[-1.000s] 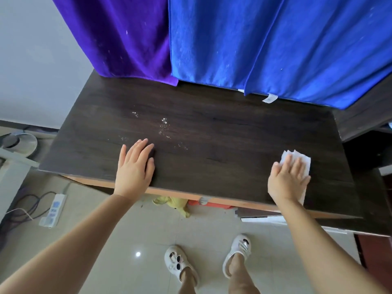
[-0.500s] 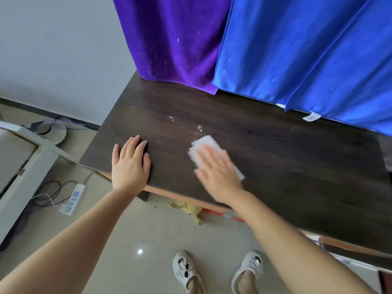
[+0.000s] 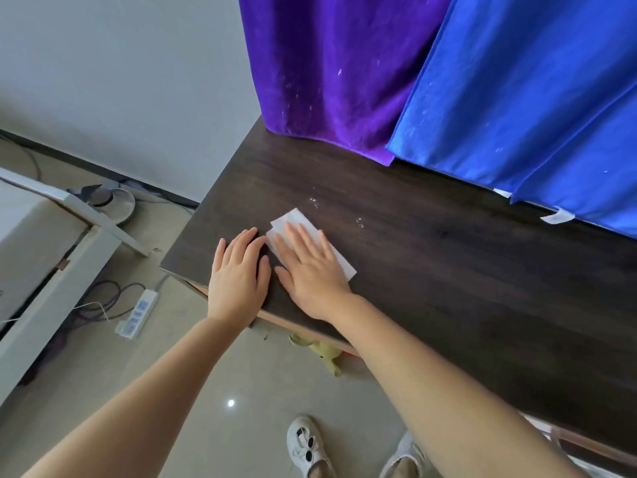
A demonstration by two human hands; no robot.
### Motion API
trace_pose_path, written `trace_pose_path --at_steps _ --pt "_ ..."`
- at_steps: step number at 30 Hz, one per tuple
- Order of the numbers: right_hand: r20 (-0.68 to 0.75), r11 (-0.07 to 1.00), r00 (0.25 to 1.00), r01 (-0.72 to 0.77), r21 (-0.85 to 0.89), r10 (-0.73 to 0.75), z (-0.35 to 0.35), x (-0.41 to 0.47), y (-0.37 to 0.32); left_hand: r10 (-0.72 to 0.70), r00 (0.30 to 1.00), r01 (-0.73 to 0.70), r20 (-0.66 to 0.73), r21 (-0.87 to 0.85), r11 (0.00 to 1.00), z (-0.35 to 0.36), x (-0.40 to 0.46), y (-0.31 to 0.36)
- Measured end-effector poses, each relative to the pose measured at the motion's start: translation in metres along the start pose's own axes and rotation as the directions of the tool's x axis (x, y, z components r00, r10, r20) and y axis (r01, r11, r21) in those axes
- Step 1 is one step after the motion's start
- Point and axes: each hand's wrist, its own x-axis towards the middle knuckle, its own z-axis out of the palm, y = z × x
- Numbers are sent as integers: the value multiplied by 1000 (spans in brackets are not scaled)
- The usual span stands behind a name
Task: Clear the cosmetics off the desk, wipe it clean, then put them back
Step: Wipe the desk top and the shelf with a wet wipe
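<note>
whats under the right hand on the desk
A folded white wipe lies flat under the right hand on the dark desk. Its far corner and right edge show; the palm covers the rest.

The room around me is evenly and softly bright, daylight-like, with no hard shadows. My left hand (image 3: 238,276) and right hand (image 3: 310,270) throw only faint, soft shade onto the dark counter (image 3: 448,270) just under the palms. A small round glare spot (image 3: 231,403) shines on the glossy floor (image 3: 138,391) at about 6 o'clock. A few wet specks (image 3: 315,201) glint on the counter towards 12 o'clock. The wide lens bends straight edges, most strongly at 9 and 3 o'clock, and my forearms swell near the bottom. The white furniture (image 3: 34,257) at 9 o'clock is slightly smeared; the centre is reasonably sharp. The purple cloth (image 3: 327,81) and blue cloth (image 3: 517,98) look vividly saturated.
</note>
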Motion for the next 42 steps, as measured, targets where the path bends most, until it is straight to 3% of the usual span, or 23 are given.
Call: trace_pose_path --at_steps 2,4,6,8,10,11,13,16,18,20,22,25,28,30,32,36,39,40,42 --pt "35 991 991 131 -10 -130 -4 -22 25 37 999 -38 12 41 998 -2 1 -3" --pt "3 997 998 66 -27 -66 -7 -42 70 43 999 -44 21 85 995 -4 6 -10" --pt "-85 976 973 -216 -24 213 -12 -55 125 -8 1000 8 0 95 995 -7 14 -17" --pt "-149 838 827 -546 16 542 -21 -57 162 -73 997 75 -32 89 993 -9 21 -21" --pt "-143 691 677 -717 90 722 -28 -37 160 -106 993 109 -47 84 991 -9 23 -19" --pt "-125 685 673 -721 106 729 -28 -22 145 -111 993 115 -46 84 990 -8 23 -18" --pt "-100 804 798 -587 95 594 -20 12 96 -114 993 116 -32 93 989 -9 22 -17" --pt "-72 977 974 -212 37 214 -10 49 21 -110 994 111 -16 114 987 -12 23 -17" --pt "-25 1000 999 -31 2 31 -12 55 12 -117 993 117 -9 120 986 -13 23 -16" --pt "-3 999 999 43 -25 -43 -18 48 37 -128 992 129 -14 114 985 -13 23 -15" --pt "-26 999 999 -33 -18 33 -22 24 81 -130 991 130 -11 108 986 -14 22 -13" --pt "-121 957 952 -287 -28 282 -26 -26 149 -138 990 137 2 106 985 -16 22 -12" --pt "-169 818 802 -571 70 574 -26 -43 167 -138 990 135 10 117 984 -15 22 -14" --pt "-196 747 721 -646 156 665 -24 -19 135 -134 991 131 23 118 984 -15 22 -16" --pt "-207 810 783 -568 145 586 -18 20 82 -127 991 123 29 112 986 -14 23 -17" --pt "-92 965 961 -255 54 259 -4 86 -27 -89 995 92 47 -47 995 -20 23 -28" --pt "-32 999 999 -40 24 40 -8 82 -26 -58 996 66 65 -133 989 -32 26 -53" --pt "-53 999 998 -39 27 40 -10 73 -11 -36 996 46 82 -112 993 -35 30 -62" --pt "-161 972 959 -229 51 234 -11 47 33 31 991 -22 130 -67 998 -37 42 -75"
